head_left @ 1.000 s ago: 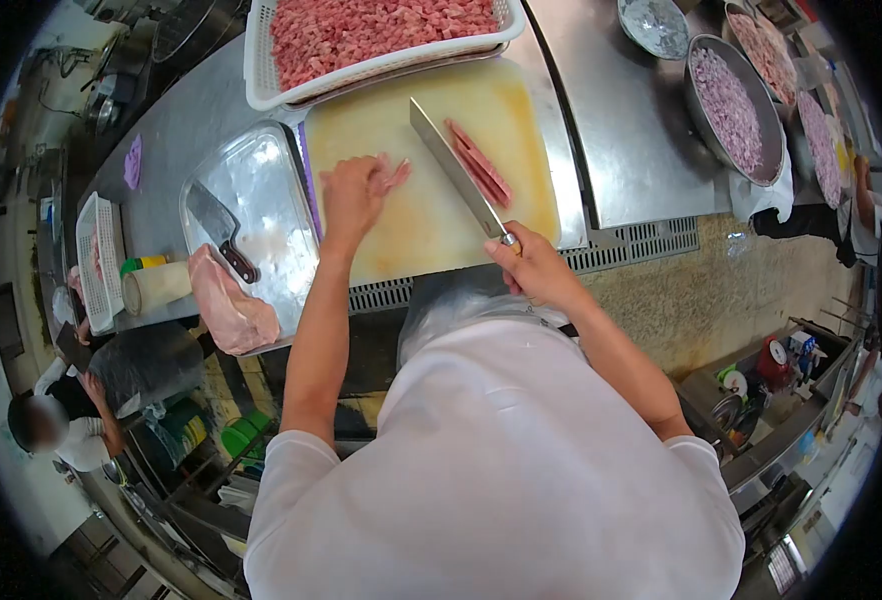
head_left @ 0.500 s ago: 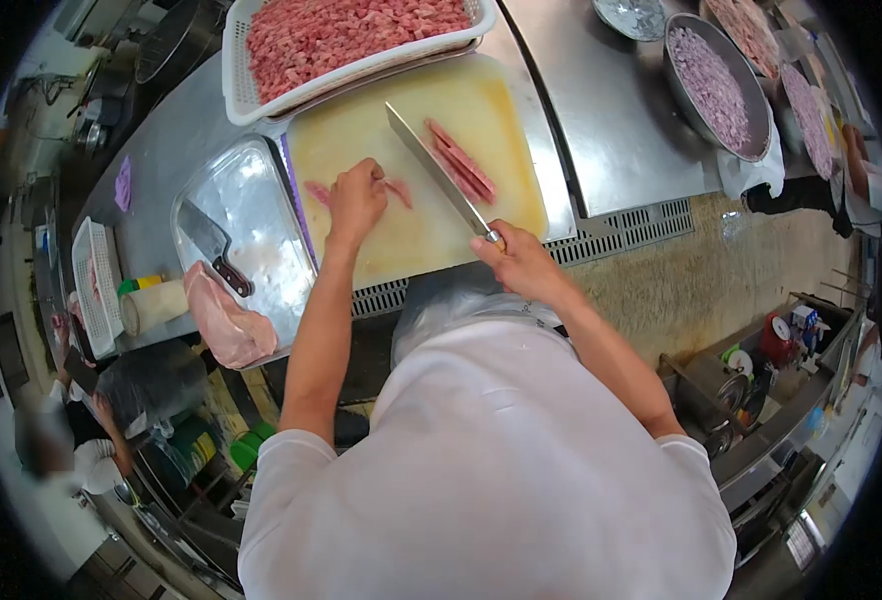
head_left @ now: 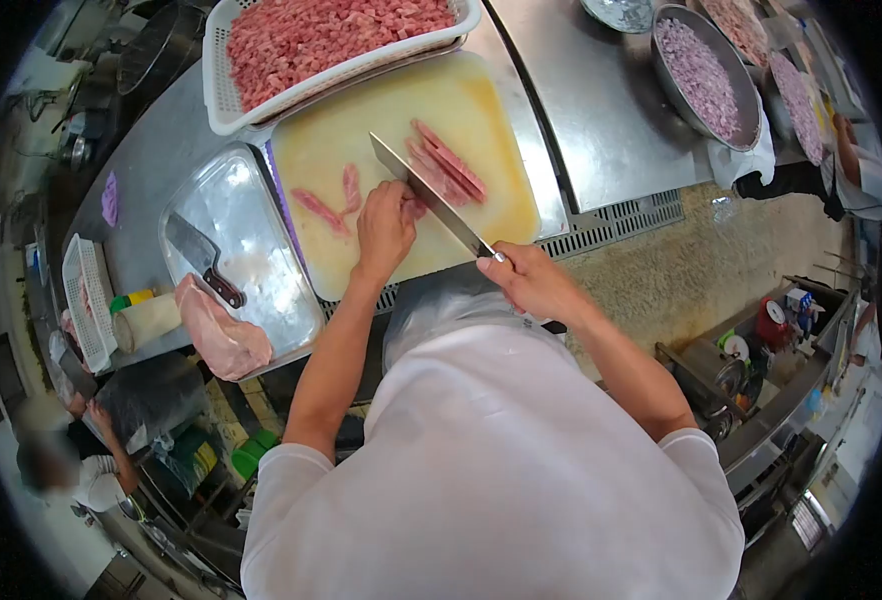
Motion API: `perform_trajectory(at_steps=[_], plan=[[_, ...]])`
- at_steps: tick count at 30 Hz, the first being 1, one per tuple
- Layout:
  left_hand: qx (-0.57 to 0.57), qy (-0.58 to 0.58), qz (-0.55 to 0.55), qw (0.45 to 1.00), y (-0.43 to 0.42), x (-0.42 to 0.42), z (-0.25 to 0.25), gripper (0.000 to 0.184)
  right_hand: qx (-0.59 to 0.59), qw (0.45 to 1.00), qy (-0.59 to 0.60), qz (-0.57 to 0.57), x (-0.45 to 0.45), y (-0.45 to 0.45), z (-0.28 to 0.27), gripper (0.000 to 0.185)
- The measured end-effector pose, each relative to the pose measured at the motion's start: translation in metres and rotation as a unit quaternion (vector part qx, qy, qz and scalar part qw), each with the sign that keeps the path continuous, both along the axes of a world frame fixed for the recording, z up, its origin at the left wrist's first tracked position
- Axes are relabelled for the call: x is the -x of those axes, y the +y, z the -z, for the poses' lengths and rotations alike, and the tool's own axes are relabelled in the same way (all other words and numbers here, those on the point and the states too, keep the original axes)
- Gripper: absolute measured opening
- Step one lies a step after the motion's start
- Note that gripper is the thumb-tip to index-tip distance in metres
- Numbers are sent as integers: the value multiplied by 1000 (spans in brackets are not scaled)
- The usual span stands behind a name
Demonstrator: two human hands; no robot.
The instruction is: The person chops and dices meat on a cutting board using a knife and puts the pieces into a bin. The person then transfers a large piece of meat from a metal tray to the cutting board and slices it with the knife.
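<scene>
My right hand (head_left: 533, 280) grips the handle of a long knife (head_left: 426, 192), whose blade slants to the upper left over the pale cutting board (head_left: 496, 110). Against the blade's left side, my left hand (head_left: 386, 225) has its fingers bent together on a small piece of meat, mostly hidden. Long meat strips (head_left: 449, 160) lie side by side just right of the blade. Left of my left hand rest two loose strips, one slanting (head_left: 319, 210) and one nearly upright (head_left: 351, 187).
A white basket (head_left: 217, 85) of diced meat stands beyond the board. On the left, a metal tray (head_left: 271, 268) holds a cleaver (head_left: 201, 262) and a large meat piece (head_left: 223, 335). Bowls, one with chopped purple pieces (head_left: 699, 80), are far right. A person (head_left: 101, 480) is at lower left.
My left hand has let go of strips on the board's left and moved right to the knife. The strips right of the blade have spread. The view has shifted slightly.
</scene>
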State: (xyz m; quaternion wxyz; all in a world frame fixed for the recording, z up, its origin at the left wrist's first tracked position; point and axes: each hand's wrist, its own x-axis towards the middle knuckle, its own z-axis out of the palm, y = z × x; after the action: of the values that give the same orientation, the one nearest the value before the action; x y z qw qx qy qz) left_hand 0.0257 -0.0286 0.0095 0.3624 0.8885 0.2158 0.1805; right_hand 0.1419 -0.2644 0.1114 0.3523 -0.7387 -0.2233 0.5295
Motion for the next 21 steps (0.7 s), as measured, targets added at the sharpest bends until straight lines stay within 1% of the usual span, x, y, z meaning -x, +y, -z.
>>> perform_trajectory(at_steps=[1, 2, 4, 5, 7, 10, 11, 13, 14, 15, 17, 18, 20, 21], plan=[[6, -4, -5, 1000, -1, -1, 3, 12, -7, 1000, 4, 1, 1, 5, 0, 43], [-15, -15, 0, 1000, 1, -3, 6, 12, -13, 1000, 10, 4, 4, 10, 2, 43], [-52, -32, 8, 998, 2, 0, 16, 12, -19, 1000, 21, 0, 0, 34, 23, 42], [-52, -27, 7, 998, -3, 5, 15, 12, -19, 999, 31, -4, 1, 45, 32, 42], [-66, -34, 6, 997, -1, -2, 7, 11, -34, 999, 20, 4, -5, 74, 28, 41], [-67, -30, 20, 997, 1, -2, 2, 10, -30, 999, 27, 14, -25, 85, 26, 41], [-44, -19, 22, 999, 2, -1, 3, 9, -24, 999, 35, 18, -28, 83, 26, 42], [-1, 2, 19, 1000, 14, 1, 6, 6, -31, 999, -5, 18, -28, 67, 21, 41], [21, 3, -28, 999, 29, 1, 4, 6, -36, 999, -25, 14, -26, 61, 17, 40], [46, 9, -71, 996, 45, 5, -2, 6, -36, 999, 0, 28, -17, 54, 13, 40], [121, 29, -162, 979, 71, 10, -43, 15, -33, 996, 47, 61, 0, 38, 4, 39], [111, 43, -153, 981, 88, 15, -36, 17, -36, 994, 76, 64, 10, 32, 24, 41], [87, 68, -140, 984, 120, 19, -17, 21, -62, 997, 18, 46, 23, 22, 36, 39], [78, 114, -139, 981, 112, 16, -25, 21, -75, 996, -10, 40, 26, 18, 38, 39]])
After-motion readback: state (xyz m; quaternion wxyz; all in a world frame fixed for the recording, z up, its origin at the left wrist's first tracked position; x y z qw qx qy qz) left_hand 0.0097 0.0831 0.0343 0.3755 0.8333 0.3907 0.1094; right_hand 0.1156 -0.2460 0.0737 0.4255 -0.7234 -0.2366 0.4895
